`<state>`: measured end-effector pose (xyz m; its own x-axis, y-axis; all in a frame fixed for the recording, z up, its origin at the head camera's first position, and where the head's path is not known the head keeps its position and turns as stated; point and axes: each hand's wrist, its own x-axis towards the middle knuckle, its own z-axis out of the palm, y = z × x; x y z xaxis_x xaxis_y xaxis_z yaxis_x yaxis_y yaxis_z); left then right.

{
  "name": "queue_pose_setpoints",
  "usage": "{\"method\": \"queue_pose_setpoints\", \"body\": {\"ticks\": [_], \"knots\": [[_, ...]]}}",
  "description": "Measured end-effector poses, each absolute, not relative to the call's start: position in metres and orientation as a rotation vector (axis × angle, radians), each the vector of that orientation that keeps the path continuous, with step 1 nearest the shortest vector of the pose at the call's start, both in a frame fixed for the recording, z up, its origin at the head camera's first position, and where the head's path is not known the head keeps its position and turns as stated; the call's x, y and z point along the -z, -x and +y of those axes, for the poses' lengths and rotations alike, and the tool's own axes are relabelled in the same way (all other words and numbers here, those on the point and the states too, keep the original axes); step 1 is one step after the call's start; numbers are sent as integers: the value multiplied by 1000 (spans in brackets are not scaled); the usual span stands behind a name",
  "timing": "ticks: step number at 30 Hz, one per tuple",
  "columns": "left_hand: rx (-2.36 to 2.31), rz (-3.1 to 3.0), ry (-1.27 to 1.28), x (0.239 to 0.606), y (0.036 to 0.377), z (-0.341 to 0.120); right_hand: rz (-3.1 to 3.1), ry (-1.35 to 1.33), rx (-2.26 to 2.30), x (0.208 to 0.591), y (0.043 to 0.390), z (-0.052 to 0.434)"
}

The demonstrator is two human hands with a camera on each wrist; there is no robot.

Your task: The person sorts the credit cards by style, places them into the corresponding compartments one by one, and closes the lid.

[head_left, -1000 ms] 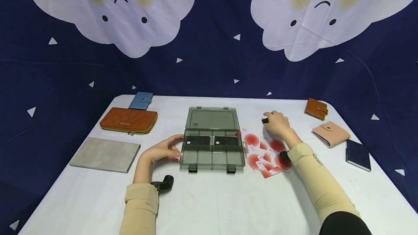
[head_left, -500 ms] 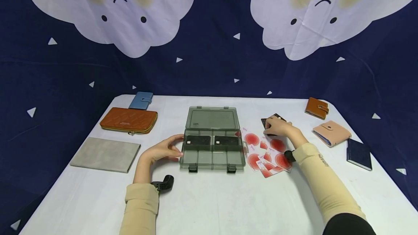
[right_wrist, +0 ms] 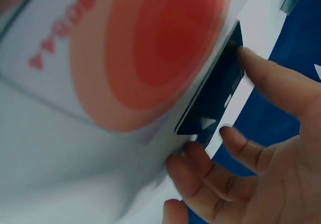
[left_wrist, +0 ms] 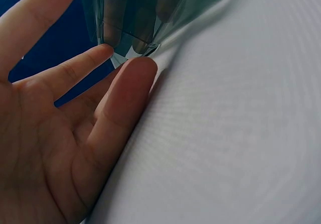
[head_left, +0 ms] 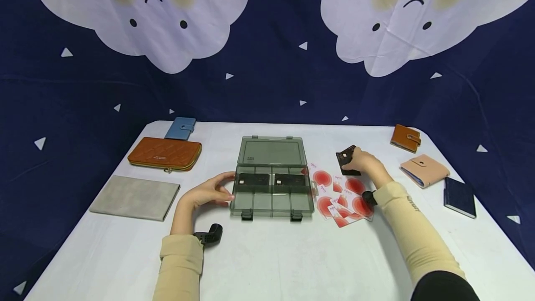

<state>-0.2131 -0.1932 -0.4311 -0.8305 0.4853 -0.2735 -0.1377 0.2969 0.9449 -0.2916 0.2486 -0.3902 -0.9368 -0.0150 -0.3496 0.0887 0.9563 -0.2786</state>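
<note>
A smoky clear plastic case (head_left: 271, 178) lies open mid-table, with two black cards (head_left: 253, 180) in its far compartments. My left hand (head_left: 209, 193) rests open against the case's left side, fingertips (left_wrist: 103, 50) touching its wall (left_wrist: 130, 13). My right hand (head_left: 361, 161) pinches a black card (head_left: 346, 158) by its edges, tilted up off the table just beyond the spread of white cards with red circles (head_left: 340, 194). In the right wrist view the fingers (right_wrist: 261, 78) hold the black card (right_wrist: 215, 103) beside a red-circle card (right_wrist: 135, 48).
Wallets ring the white table (head_left: 267, 254): a blue one (head_left: 180, 128), a long orange one (head_left: 164, 154) and a grey pouch (head_left: 133, 197) at left; a brown one (head_left: 404, 138), a pink one (head_left: 423, 171) and a navy one (head_left: 459, 197) at right. A dark backdrop hangs behind.
My right hand has picked a black card up from the table beyond the red-circle cards and tilted it upward. The left hand has stayed at the case.
</note>
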Motion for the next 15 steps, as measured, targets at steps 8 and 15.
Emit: {"method": "queue_pose_setpoints", "body": {"ticks": [8,15], "knots": [[-1578,2044,-311,431,213,-194,2694,-64,510,393,292,246],[-1582,2045,-300,432,214,-193,2643,-75,627,398,299,253]]}}
